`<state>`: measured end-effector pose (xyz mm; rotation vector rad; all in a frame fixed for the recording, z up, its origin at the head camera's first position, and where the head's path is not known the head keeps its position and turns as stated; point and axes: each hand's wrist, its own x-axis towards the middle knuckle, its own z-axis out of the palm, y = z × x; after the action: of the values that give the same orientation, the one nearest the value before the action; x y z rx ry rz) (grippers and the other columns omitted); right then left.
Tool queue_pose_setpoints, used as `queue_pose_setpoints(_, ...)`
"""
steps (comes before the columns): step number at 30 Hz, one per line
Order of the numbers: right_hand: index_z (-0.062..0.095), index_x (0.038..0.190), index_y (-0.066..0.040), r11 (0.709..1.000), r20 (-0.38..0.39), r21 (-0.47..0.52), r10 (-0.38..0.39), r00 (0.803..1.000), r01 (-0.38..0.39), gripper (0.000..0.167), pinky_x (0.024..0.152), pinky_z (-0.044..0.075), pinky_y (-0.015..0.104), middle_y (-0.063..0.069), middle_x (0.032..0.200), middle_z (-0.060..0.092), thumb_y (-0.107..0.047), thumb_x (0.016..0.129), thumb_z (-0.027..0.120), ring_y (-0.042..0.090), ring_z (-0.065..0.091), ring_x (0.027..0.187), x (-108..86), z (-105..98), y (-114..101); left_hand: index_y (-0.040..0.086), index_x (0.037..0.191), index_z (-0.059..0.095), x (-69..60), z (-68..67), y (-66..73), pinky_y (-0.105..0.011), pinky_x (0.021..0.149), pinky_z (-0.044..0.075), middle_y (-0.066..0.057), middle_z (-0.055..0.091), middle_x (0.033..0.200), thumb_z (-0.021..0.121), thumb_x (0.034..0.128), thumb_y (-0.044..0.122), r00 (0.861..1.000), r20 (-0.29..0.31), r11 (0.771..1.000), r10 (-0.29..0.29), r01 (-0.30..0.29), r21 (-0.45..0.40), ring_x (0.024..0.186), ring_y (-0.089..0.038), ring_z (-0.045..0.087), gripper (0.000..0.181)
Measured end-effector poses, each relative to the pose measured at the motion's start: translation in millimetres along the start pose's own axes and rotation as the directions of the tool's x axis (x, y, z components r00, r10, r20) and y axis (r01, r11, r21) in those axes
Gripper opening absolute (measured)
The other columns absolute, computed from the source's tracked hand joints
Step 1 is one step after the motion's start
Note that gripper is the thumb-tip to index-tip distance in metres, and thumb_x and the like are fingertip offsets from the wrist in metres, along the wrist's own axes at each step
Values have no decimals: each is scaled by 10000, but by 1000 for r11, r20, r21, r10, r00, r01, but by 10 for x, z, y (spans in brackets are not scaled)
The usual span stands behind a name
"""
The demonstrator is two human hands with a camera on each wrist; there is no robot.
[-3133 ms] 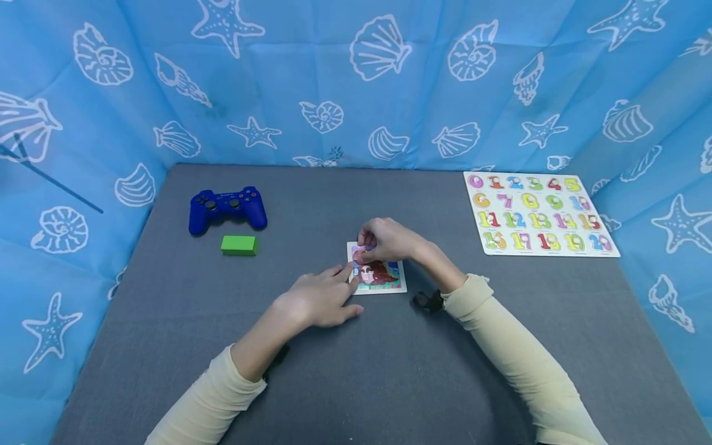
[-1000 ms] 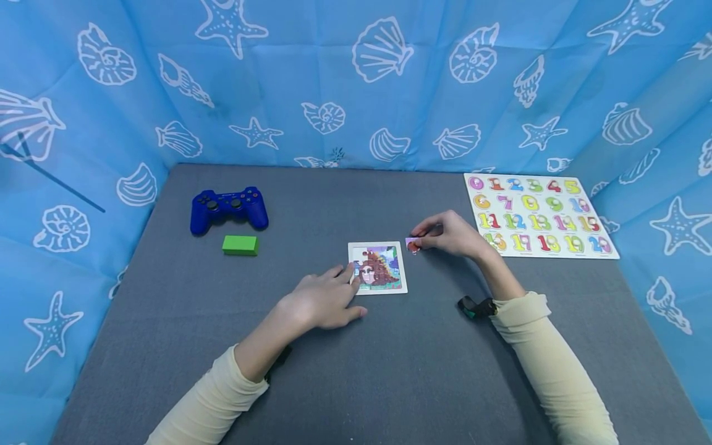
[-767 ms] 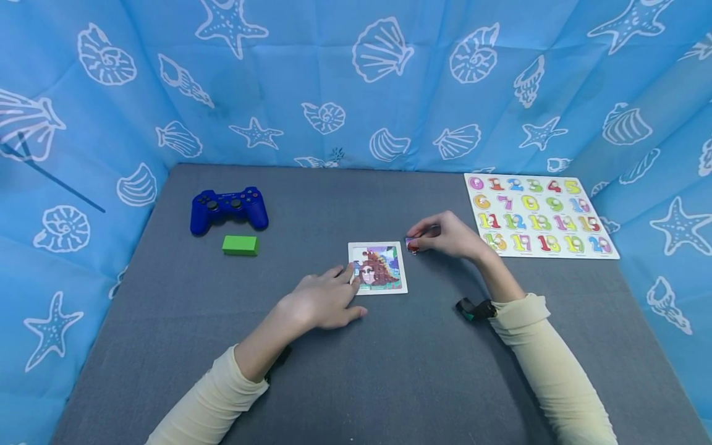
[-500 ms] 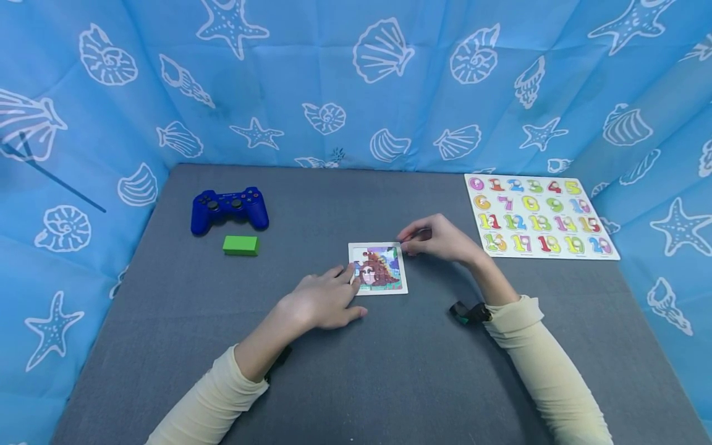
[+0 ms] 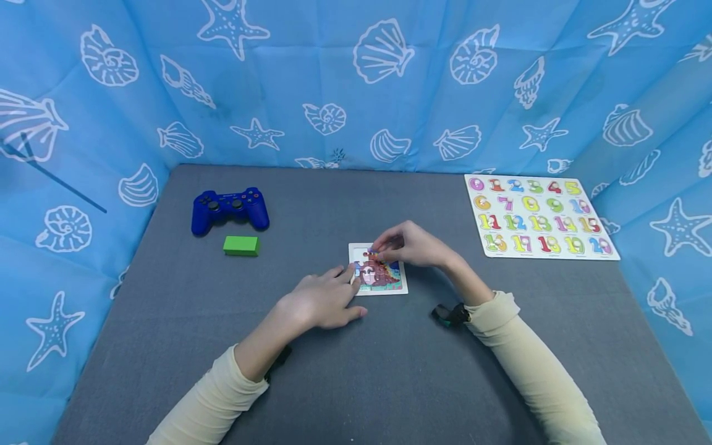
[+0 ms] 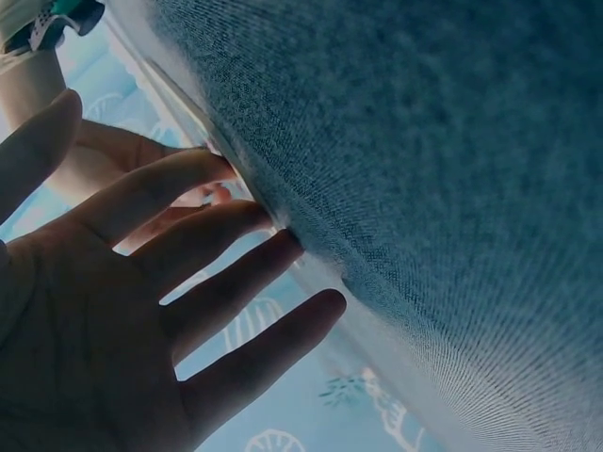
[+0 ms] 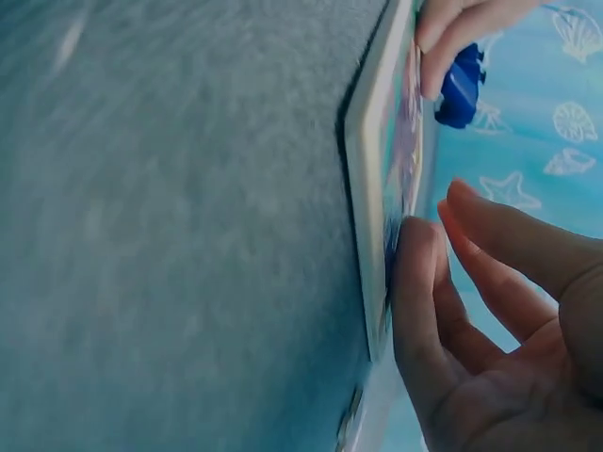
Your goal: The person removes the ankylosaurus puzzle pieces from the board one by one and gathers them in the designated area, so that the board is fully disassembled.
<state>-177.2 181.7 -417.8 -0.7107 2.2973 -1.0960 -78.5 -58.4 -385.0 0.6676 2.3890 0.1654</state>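
- Reference: clock face centred on the picture puzzle (image 5: 392, 291), head view, 12 at the far side. The puzzle lies flat on the grey table (image 5: 389, 383), around mid-table.
- Change: 1.0 s ago the right hand (image 5: 414, 245) held a small puzzle piece (image 5: 371, 252) off the board, at 2 o'clock. Now its fingertips are over the board, just short of the 12 o'clock edge.
- Right grip: thumb and forefinger brought together in a pinch, apparently on that piece; only a purple-and-orange sliver shows, the rest being hidden by the fingertips. Right wrist view does not show the piece clearly.
- Left hand (image 5: 322, 301): fingers straight and spread, tips resting on the puzzle's edge at 9 o'clock, nothing grasped. Unchanged from the earlier views; judged to be steadying the board.
- Pale patch (image 5: 358, 251) without print shows in the puzzle's 10 o'clock corner, near the pinch.
- Meaning (judgement): work is back over the board with the fit not yet made; piece looks unseated, contact cannot be confirmed.
- Surroundings, unmoved: blue game controller (image 5: 230, 209) at 10 o'clock, green block (image 5: 241, 246) at 9, number board (image 5: 542, 216) between 2 and 3. All well apart from both hands.
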Motion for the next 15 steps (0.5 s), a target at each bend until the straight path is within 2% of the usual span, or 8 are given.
queue_pose_setpoints(9,808,1190,-25,990,28,-144,-1,1000,5,189,731,492,241,96,949,750,-70,1018,745,131,609,794,115,91,-116,197,1713,356,-19,-7,3,-624,1300,365,-96,166,1841,494,1124,573,1000,-14,1000,15,-15,0,1711,-325,205,712)
queue_pose_setpoints(15,805,1136,-46,972,24,-233,-20,1000,25,136,746,468,283,92,942,705,-72,1014,748,150,575,807,141,108,-153,193,1711,360,-14,1,6,-621,1291,381,-93,175,1840,497,1124,568,1000,-21,1000,14,-14,2,1709,-320,214,710)
